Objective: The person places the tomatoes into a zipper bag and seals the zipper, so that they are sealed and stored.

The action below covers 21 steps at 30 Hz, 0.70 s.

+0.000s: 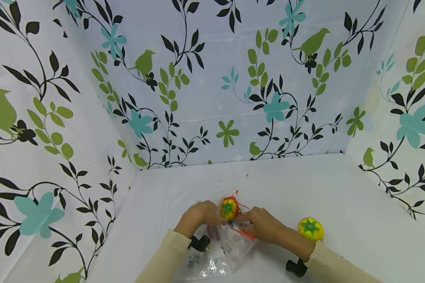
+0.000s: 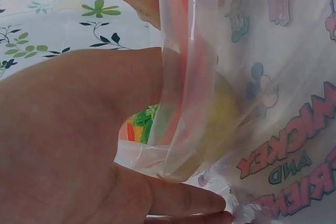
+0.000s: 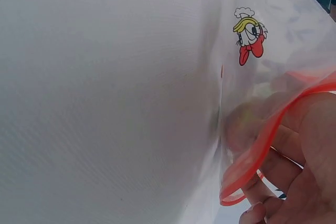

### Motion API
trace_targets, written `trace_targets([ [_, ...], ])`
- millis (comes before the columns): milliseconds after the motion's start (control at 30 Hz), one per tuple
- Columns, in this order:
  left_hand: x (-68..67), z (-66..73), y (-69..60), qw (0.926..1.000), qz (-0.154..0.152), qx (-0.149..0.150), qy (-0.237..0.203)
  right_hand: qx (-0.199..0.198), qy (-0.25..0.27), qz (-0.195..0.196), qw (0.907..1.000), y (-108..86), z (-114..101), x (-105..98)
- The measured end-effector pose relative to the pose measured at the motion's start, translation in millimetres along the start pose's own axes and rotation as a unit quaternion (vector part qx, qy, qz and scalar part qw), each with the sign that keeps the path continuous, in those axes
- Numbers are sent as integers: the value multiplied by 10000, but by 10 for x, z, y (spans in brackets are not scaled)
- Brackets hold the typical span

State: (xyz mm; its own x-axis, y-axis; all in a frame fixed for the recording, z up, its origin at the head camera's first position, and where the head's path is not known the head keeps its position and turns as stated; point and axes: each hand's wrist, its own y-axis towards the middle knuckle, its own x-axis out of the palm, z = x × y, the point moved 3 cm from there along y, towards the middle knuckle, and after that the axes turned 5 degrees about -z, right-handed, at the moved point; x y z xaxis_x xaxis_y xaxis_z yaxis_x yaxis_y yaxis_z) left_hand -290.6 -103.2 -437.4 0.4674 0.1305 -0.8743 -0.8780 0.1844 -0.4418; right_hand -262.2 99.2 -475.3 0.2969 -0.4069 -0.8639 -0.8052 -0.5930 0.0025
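Observation:
A clear plastic zip bag [image 1: 233,245] with a red closure strip and cartoon prints lies between the two hands. At its mouth sits a red-and-yellow toy fruit [image 1: 229,208] with a green leafy top; its colour shows through the plastic in both wrist views. My left hand [image 1: 203,213] grips the bag's edge beside the fruit, thumb and fingers on different sides of the plastic [image 2: 189,77]. Opposite, my right hand [image 1: 263,224] holds the bag by its red-edged mouth, with curled fingers [image 3: 283,166] behind the red strip [image 3: 262,140]. Some fingertips are hidden by the bag.
A yellow toy fruit [image 1: 311,229] with a green top stands on the white table [image 1: 357,196], just beyond the right forearm. Black cameras are strapped at both wrists. Patterned cloth [image 1: 205,98] walls in the table at the back and sides.

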Motion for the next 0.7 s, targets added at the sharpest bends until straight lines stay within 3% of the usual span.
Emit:
trace_targets([
  [500, -6, 8, -54, 9998, 131, 62, -113, -396, 213, -38, 9990, 6, 18, -46],
  [700, -4, 6, -46, 9999, 46, -17, -124, -295, 471, -190, 9983, -11, 14, -98],
])
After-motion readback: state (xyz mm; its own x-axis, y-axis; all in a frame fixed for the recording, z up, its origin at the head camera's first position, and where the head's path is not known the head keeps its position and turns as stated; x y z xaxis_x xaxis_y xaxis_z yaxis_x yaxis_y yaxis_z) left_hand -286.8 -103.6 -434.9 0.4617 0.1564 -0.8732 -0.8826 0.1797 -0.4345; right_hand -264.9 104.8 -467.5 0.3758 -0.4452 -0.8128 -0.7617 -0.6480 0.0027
